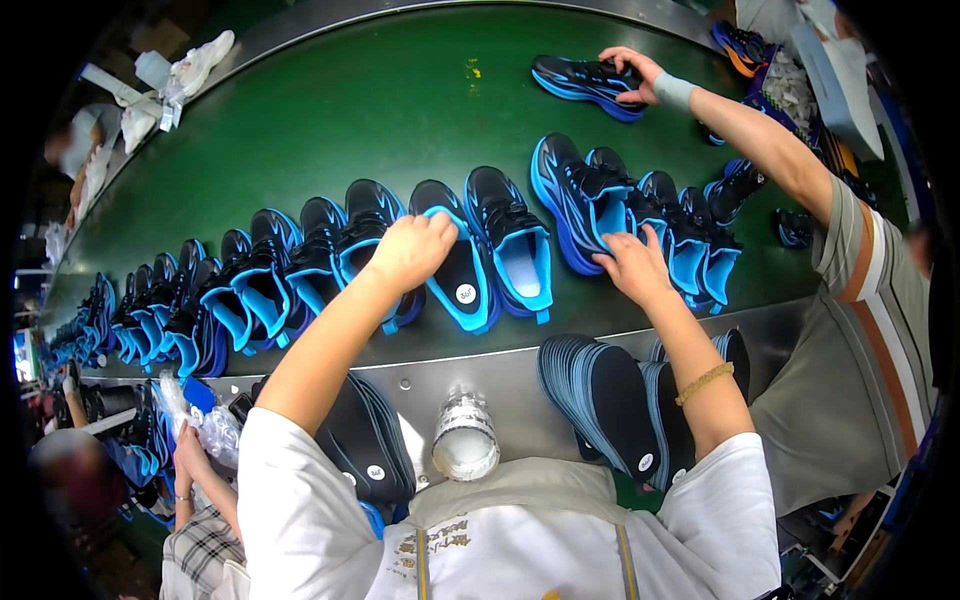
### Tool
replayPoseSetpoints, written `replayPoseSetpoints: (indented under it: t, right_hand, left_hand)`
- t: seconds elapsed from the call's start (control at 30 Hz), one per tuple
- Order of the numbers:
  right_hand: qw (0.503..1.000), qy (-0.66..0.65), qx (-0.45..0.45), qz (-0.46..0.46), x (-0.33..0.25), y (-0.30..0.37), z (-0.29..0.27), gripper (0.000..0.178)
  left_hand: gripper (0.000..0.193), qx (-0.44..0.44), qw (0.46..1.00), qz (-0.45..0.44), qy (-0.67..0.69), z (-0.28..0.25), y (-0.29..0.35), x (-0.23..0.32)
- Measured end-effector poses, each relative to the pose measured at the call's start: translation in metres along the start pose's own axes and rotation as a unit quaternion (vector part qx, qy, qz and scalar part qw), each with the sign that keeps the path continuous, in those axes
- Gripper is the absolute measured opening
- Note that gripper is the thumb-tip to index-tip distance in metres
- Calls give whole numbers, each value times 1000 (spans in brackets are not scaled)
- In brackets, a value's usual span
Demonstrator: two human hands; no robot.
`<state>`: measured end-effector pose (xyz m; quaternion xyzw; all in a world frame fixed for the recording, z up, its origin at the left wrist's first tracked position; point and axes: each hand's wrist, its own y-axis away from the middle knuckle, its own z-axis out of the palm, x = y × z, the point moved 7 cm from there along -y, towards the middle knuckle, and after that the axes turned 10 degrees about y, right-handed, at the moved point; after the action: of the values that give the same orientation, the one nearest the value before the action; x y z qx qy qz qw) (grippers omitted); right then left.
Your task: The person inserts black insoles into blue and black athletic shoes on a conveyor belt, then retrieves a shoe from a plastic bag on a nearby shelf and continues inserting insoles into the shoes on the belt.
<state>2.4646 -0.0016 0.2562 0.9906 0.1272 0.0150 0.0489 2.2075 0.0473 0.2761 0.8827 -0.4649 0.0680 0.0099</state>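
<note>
My left hand [412, 250] is closed at the throat of a black sneaker [437, 198] with bright blue lining, its fingertips hidden inside the opening. A black insole with a round white sticker [465, 293] shows in that shoe's heel. To its right stands another black and blue sneaker [505, 220], with a pale insole and nobody touching it. My right hand [636, 266] grips the heel collar of a tilted sneaker [568, 190], whose blue sole side faces left. Its thumb lies low on the heel and the fingers reach over the collar.
A long row of sneakers [265, 250] runs left along the green belt [350, 100]. Stacked insoles [595, 395] and a white-coated pot [466, 445] sit on the metal ledge before me. At right, a co-worker's hand [640, 75] holds a sneaker [585, 80]. Another person sits at left.
</note>
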Motion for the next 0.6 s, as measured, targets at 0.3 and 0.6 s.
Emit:
replayPoseSetpoints:
  t: [0.3,0.6]
  right_hand:
    - [998,-3,24,65,-26,19,-17,54]
    - [973,-17,21,231,33,209,-124,31]
  left_hand:
    - [17,227,507,-312,771,-51,27,-33]
    - [32,66,948,-213,225,-47,-33,40]
